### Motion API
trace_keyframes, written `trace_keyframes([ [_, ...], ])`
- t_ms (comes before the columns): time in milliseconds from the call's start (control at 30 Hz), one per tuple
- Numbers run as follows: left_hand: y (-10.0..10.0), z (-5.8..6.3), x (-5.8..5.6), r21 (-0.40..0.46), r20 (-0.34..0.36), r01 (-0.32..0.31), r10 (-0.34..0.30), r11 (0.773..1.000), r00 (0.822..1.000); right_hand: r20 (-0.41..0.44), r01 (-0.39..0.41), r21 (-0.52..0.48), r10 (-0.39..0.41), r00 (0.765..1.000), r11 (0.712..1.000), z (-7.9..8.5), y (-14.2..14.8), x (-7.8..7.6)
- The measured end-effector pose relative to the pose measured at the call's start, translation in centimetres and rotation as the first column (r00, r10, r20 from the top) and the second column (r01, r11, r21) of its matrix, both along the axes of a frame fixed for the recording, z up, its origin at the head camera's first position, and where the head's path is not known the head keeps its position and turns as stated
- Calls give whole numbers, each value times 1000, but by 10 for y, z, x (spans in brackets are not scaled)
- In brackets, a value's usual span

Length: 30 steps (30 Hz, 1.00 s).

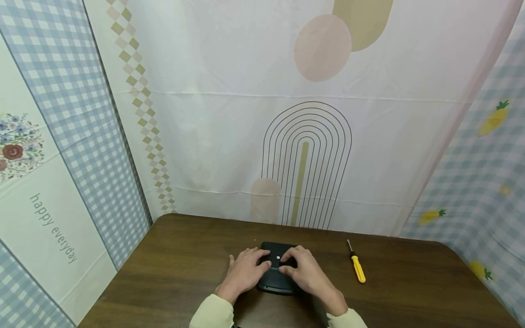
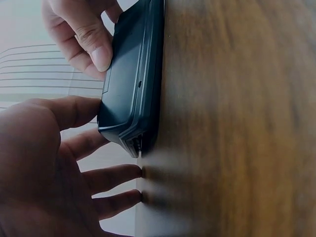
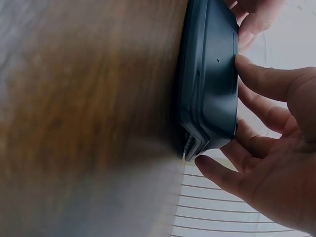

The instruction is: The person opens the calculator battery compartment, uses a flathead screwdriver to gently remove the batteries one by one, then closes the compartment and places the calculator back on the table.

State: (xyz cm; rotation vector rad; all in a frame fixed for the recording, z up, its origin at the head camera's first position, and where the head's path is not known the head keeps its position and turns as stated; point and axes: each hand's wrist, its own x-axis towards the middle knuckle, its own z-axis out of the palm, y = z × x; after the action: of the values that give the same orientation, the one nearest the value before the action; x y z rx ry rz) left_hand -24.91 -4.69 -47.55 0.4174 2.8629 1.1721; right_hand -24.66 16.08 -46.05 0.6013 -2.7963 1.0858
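A black, flat box-shaped device (image 1: 277, 286) lies on the wooden table (image 1: 184, 255), with a small round white spot (image 1: 278, 258) on its upper face. From the left side, my left hand (image 1: 245, 272) touches the top with thumb and index finger; its lower fingers reach down to the table in the left wrist view. My right hand (image 1: 306, 272) rests on the right part, thumb and index finger bent and apart beside the white spot. In the right wrist view, its thumb and fingers touch the upper face, and its little finger is at the device's edge.
To the right of the device lies a screwdriver (image 1: 357, 268) with a yellow handle, its metal tip pointing away from me. Behind the table's far edge hangs a patterned white cloth (image 1: 213, 150). Checked cloths (image 1: 78, 109) hang at both sides.
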Motion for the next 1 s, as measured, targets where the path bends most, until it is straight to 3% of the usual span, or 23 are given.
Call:
trace_keyframes([
  [633, 1, 0, 0, 3, 2, -9, 9, 1000, 1000, 22, 49, -29, -48, 999, 998, 5, -2, 0],
  [1000, 1, 1, 1, 0, -21, -7, 7, 1000, 1000, 33, -32, -53, 34, 999, 998, 6, 1, -1],
])
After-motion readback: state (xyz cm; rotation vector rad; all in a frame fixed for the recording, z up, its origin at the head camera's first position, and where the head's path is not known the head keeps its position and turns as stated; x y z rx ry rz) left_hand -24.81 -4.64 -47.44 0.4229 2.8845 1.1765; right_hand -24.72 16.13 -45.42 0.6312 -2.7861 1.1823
